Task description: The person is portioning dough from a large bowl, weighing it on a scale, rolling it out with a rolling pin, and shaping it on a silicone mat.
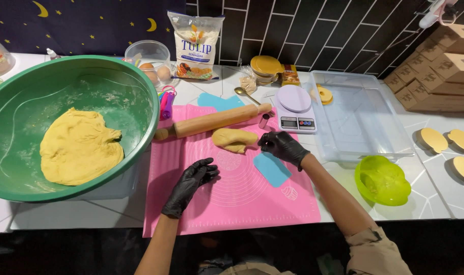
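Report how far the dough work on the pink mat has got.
Done: one small dough piece lies on the pink mat, split from the big dough mass in the green basin. In hand: the right hand touches that piece; the left hand rests on the mat. Left: the rolling pin lies unused, the clear tray nearly empty.

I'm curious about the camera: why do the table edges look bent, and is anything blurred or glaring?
Head view: wide-lens distortion bows the white table edge and stretches the big green plastic basin; focus is sharp throughout; soft glare shows on the clear plastic tray; the black-gloved left hand and right hand cast only faint shadows on the pink silicone mat.
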